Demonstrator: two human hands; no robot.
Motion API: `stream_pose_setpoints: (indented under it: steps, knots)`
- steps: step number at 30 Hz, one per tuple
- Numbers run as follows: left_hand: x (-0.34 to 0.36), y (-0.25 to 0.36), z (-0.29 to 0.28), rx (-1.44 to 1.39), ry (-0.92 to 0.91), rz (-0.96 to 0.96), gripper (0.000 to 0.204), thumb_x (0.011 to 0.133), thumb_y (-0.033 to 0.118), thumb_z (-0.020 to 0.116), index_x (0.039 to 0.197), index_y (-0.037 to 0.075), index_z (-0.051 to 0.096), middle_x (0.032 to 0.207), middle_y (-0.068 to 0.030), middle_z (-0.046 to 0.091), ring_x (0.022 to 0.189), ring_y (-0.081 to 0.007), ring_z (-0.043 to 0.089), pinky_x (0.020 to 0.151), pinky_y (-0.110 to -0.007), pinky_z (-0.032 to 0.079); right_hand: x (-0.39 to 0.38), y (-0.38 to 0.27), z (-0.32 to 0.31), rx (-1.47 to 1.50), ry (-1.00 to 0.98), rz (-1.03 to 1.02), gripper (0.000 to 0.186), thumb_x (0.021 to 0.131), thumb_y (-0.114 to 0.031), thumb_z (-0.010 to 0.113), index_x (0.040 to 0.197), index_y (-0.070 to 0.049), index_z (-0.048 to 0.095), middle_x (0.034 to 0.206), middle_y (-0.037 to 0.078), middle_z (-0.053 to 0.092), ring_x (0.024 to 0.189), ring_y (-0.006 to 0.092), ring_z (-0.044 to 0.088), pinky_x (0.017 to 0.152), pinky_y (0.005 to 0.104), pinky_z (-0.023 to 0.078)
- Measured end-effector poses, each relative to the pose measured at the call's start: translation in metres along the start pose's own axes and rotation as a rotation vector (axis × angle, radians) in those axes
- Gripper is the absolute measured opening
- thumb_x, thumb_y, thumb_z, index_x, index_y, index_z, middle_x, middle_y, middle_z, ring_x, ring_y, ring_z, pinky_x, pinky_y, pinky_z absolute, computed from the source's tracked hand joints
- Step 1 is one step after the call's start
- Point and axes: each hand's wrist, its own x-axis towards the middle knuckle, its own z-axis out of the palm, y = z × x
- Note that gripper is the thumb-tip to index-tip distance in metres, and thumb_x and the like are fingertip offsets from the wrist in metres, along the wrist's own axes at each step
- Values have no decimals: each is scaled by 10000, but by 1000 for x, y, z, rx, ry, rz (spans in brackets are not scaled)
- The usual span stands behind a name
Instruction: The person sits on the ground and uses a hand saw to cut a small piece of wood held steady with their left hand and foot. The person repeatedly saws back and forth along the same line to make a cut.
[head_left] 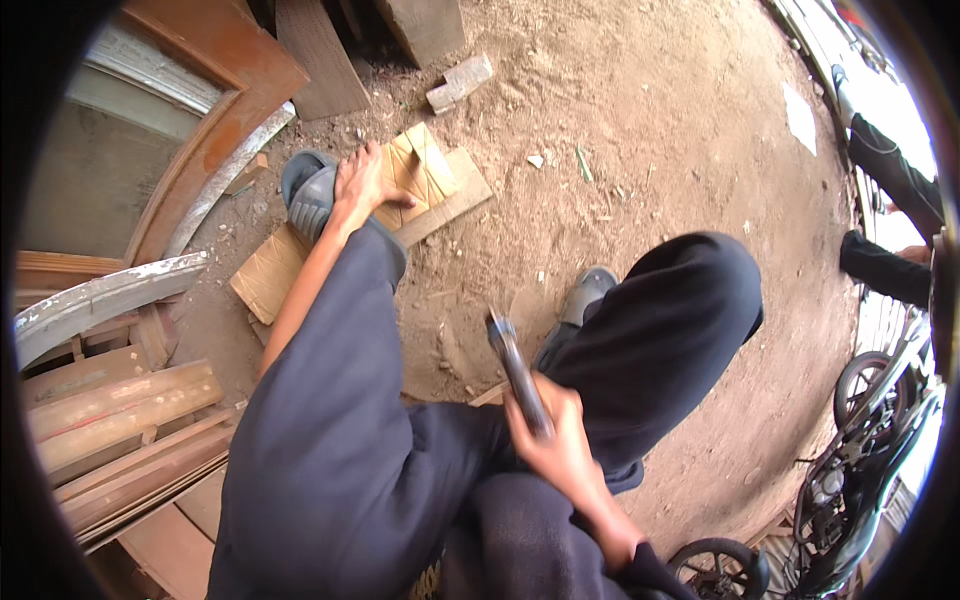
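Observation:
A light wooden board (pixel 447 183) with drawn lines lies on the ground, on top of a longer plank (pixel 467 203). My left hand (pixel 363 187) rests on its left part with fingers and thumb stretched out. Close beside that hand, my grey shoe (pixel 311 190) stands on the wood. A small brown piece (pixel 414 160) sits on the board; I cannot make out its kind. Nearer to me, over my lap, my right hand (pixel 555 432) is closed around a dark rod-shaped tool (pixel 518 368), whose far end is blurred and points up and left.
A framed wooden door or window (pixel 225 130) leans at the far left, above stacked timber (pixel 130 420). A block (pixel 460 83) lies on the dirt ground (pixel 650 150). Motorcycles (pixel 830 480) stand at right, and another person's legs (pixel 885 170) show beyond.

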Motion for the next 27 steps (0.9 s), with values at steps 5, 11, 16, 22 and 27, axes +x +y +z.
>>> stream_pose_setpoints:
  steps: [5,11,16,22,27]
  knots:
    - [4,0,10,5,24,20,1161,407,651,888,1179,-104,462,1128,-279,618,1101,-382,609,948,-439,470,15,-2,0,53,54,-10,163,872,-58,631,756,25,553,566,130,443,496,131,397,492,327,380]
    - [1,-2,4,10,-15,-10,1204,409,652,887,1220,-116,438,1144,-281,611,1119,-387,598,965,-442,459,-10,-4,-5,80,44,-2,126,864,-31,635,771,24,571,570,118,469,507,112,417,493,310,377]
    - [5,3,8,10,-14,21,1158,417,656,882,1184,-104,464,1129,-291,614,1105,-380,606,964,-440,458,23,0,-5,77,41,64,153,877,-30,630,764,32,550,584,76,419,551,73,381,500,300,356]
    - [3,-4,8,-10,8,3,1124,420,642,889,1161,-94,475,1100,-290,623,1068,-390,612,955,-437,461,-14,-10,-14,-3,-3,37,64,846,-34,640,856,29,629,607,169,565,551,280,653,547,349,482]
    - [2,8,9,-36,13,14,1101,438,602,902,1172,-96,469,1139,-287,613,1113,-390,595,976,-444,451,35,1,0,-55,-7,50,98,840,-53,635,818,27,583,655,237,548,582,376,602,570,387,474]
